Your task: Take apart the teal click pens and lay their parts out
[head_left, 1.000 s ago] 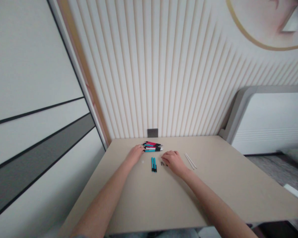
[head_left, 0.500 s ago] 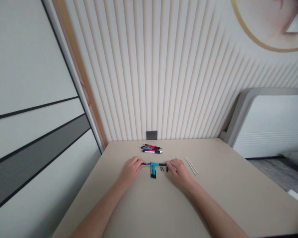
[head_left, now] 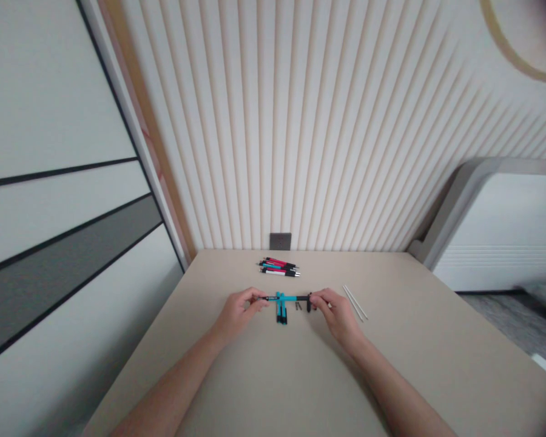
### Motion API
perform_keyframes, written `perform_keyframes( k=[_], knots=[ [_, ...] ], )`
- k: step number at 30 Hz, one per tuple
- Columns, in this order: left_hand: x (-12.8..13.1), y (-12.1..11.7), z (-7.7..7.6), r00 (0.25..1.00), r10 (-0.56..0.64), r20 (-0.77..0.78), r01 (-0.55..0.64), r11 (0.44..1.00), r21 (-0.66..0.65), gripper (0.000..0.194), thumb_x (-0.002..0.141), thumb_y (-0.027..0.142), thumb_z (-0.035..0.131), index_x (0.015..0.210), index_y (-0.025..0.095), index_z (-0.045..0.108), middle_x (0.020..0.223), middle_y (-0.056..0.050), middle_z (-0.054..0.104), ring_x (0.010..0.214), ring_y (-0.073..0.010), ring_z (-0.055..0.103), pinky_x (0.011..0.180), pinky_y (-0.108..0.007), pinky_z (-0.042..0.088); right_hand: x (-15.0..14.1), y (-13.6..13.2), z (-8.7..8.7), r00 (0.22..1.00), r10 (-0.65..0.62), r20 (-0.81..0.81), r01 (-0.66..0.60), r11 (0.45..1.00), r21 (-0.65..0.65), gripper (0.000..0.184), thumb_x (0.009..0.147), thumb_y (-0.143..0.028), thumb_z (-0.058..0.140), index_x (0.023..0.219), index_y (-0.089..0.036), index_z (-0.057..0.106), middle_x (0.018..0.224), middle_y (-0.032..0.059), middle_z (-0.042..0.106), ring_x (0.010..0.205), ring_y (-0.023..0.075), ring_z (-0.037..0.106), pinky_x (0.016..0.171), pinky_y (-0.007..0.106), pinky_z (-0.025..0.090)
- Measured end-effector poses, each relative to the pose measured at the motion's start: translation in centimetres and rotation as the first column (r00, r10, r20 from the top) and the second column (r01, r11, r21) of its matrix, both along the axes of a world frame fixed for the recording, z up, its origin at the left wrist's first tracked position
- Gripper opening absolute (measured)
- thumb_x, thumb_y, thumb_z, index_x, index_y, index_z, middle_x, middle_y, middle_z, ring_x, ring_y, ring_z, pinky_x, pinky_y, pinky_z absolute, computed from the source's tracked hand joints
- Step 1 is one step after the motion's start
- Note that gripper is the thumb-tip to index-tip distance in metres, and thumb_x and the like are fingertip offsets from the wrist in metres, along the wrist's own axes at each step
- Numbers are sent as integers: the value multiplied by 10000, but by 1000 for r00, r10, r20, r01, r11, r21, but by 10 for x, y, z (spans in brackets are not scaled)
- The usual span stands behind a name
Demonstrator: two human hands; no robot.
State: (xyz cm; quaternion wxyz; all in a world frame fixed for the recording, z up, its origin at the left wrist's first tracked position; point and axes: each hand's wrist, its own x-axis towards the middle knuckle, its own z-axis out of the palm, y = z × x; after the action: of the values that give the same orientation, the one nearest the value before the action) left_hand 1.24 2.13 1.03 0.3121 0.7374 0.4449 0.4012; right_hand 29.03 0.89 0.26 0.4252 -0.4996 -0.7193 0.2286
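Observation:
A blue and black pen (head_left: 289, 298) spans the gap between my hands, held sideways. My left hand (head_left: 236, 312) pinches its left end, where the clip is. At the pen's black grip end, my right hand (head_left: 337, 311) has thumb and fingers closed; the very tip is hidden by them. Beneath the pen lie blue pen barrels with black grips (head_left: 281, 315), side by side on the table. Small dark parts (head_left: 299, 306) rest just right of them, and a short black piece (head_left: 308, 305) is close to my right fingertips.
Several red, blue and white pens (head_left: 278, 267) lie in a pile at the back of the beige table (head_left: 273, 376). Two thin white sticks, like refills, (head_left: 355, 302) lie right of my right hand. A dark wall socket (head_left: 280, 241) is behind the table.
The view has tilted slightly. My right fingers sit a little farther right along the pen's grip end, so more of the black part shows. My left hand keeps its pinch.

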Motion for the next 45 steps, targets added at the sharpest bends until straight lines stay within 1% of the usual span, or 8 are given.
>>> perform_keyframes(
  k=[9, 14, 19, 22, 26, 35, 39, 45],
  knots=[
    [-4, 6, -10, 985, 30, 168, -20, 998, -63, 241, 900, 361, 544, 986, 155, 634, 738, -14, 675, 734, -157, 639, 709, -257, 482, -7, -5, 4, 998, 14, -54, -11, 998, 54, 339, 925, -448, 485, 1032, -201, 692, 853, 77, 684, 779, 199, 603, 710, 306, 476],
    [-4, 7, -13, 988, 24, 150, -16, 998, -54, 234, 892, 354, 555, 977, 153, 638, 722, -8, 661, 720, -153, 630, 693, -249, 472, -3, -2, 6, 999, 29, -36, -30, 999, -30, 388, 943, -445, 440, 792, -193, 695, 757, 52, 671, 721, 180, 597, 657, 278, 445],
    [-3, 6, -11, 989, 31, 142, -23, 998, -56, 238, 895, 362, 552, 983, 158, 640, 779, -23, 686, 716, -150, 627, 694, -252, 469, -2, -3, 8, 993, 1, -117, -3, 1000, -24, 289, 857, -443, 593, 963, -190, 684, 845, 56, 683, 768, 191, 580, 720, 295, 458],
    [-3, 6, -12, 989, 37, 141, -29, 998, -60, 245, 897, 377, 554, 975, 161, 638, 740, -14, 669, 733, -157, 634, 697, -252, 469, -3, -4, 9, 988, -8, -156, -1, 998, -55, 343, 894, -456, 532, 1047, -184, 674, 845, 53, 686, 766, 188, 586, 723, 293, 456],
    [-3, 6, -12, 988, 33, 150, -23, 998, -66, 250, 898, 377, 547, 979, 156, 632, 721, -13, 660, 750, -166, 639, 706, -257, 470, -3, -3, 8, 990, 8, -144, -25, 993, -116, 391, 926, -463, 465, 845, -170, 710, 756, 50, 686, 727, 186, 596, 685, 286, 448],
    [1, 5, -9, 980, 48, 193, -21, 990, -139, 263, 882, 389, 559, 989, 156, 616, 857, -54, 703, 709, -154, 608, 680, -262, 467, 2, 1, 8, 977, -61, -203, 73, 996, 51, 253, 861, -428, 598, 892, -193, 687, 869, 63, 689, 771, 189, 591, 697, 298, 466],
    [0, 7, -11, 978, 66, 200, -39, 990, -137, 268, 889, 402, 554, 988, 160, 611, 774, -25, 675, 699, -147, 594, 663, -247, 449, 21, 11, 9, 979, -176, -106, 187, 977, 106, 278, 902, -417, 528, 964, -197, 685, 898, 75, 689, 792, 199, 598, 709, 318, 469],
    [0, 8, -12, 978, 68, 197, -40, 989, -141, 286, 890, 415, 553, 998, 155, 603, 777, -26, 665, 681, -140, 576, 649, -246, 441, 55, 22, 1, 926, -186, 329, 174, 983, 66, 244, 906, -296, 487, 982, -190, 692, 911, 83, 700, 832, 218, 609, 794, 352, 458]
  ],
)
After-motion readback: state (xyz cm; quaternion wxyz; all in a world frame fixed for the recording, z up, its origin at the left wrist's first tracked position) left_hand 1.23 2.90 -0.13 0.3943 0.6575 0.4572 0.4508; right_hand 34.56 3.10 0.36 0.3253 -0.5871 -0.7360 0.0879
